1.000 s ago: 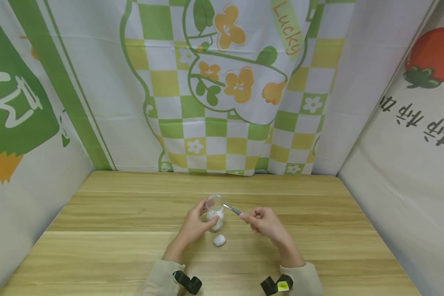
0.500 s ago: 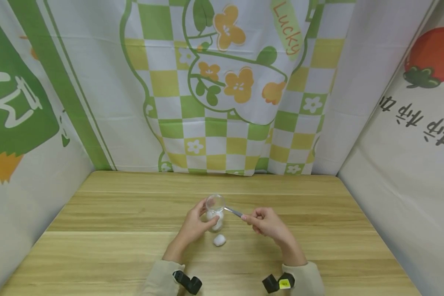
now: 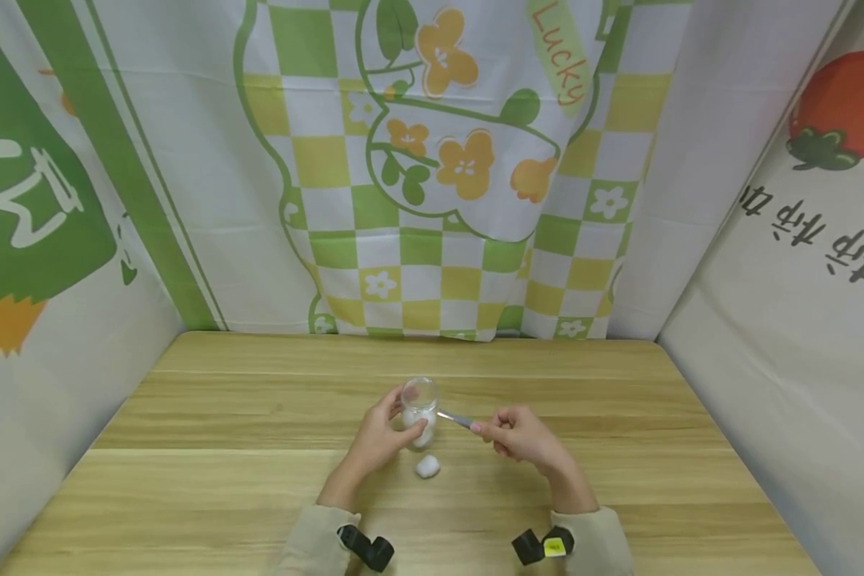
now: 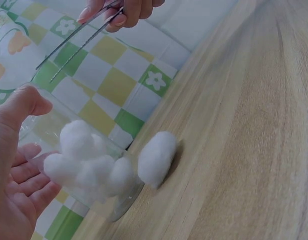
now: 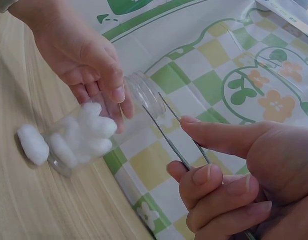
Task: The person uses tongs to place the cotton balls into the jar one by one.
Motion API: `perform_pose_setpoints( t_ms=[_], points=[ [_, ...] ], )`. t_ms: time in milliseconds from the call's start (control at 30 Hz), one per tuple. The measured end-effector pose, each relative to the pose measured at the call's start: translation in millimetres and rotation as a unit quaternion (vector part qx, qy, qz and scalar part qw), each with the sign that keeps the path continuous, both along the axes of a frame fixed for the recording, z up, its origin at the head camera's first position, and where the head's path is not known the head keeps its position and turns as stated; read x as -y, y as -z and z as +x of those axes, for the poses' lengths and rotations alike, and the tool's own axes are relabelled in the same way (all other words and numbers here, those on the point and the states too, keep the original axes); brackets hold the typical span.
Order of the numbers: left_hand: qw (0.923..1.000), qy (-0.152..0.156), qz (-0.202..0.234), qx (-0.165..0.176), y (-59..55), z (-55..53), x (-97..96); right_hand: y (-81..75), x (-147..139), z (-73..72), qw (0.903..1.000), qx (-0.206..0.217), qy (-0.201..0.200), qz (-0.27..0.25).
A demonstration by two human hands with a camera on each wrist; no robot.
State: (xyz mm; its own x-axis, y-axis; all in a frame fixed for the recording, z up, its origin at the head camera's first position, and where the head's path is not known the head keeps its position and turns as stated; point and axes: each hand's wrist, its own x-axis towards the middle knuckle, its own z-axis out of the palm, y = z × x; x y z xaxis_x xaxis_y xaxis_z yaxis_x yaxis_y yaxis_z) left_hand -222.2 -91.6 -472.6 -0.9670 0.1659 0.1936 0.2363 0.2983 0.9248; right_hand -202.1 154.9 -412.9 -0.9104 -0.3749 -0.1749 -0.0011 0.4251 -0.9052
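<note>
A clear glass jar (image 3: 420,393) stands on the table with several white cotton balls (image 4: 88,160) in its lower part. My left hand (image 3: 380,436) holds it from the left, thumb in front and fingers around the far side. Just in front of the jar, one loose cotton ball (image 3: 427,466) lies on the wood. Metal tweezers (image 3: 456,419) are pinched between the thumb and fingers of my right hand (image 3: 522,436), pointing left. In the right wrist view the tweezers' tips (image 5: 160,95) are apart with nothing between them, close to the jar's mouth.
The wooden table (image 3: 259,480) reaches back to a hanging cloth (image 3: 432,272) with green and yellow checks. Printed cloth also lines the left and right sides. Black wrist cameras (image 3: 366,548) sit at both sleeves.
The tweezers' tips have dropped slightly along the right of the jar, with the right hand shifting a little to the right. The left hand, jar and loose cotton ball stay in place.
</note>
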Motion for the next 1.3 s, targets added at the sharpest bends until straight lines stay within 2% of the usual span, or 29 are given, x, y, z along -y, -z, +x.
perform_pose_setpoints(
  t_ms=[367, 767, 1300],
  points=[
    [0.9999, 0.001, -0.004, -0.016, 1.5, -1.4, 0.8, 6.4, -0.2, -2.9, 0.9999, 0.01, -0.007, 0.01],
    [1.0, 0.0, -0.004, -0.004, 1.0, -0.7, 0.5, 12.6, -2.4, -6.7, 0.9996, 0.017, -0.016, 0.018],
    [0.9999, 0.001, -0.013, -0.01, 1.8, -0.9, 0.8, 34.3, -1.8, -7.0, 0.9976, -0.004, -0.036, 0.059]
  ],
)
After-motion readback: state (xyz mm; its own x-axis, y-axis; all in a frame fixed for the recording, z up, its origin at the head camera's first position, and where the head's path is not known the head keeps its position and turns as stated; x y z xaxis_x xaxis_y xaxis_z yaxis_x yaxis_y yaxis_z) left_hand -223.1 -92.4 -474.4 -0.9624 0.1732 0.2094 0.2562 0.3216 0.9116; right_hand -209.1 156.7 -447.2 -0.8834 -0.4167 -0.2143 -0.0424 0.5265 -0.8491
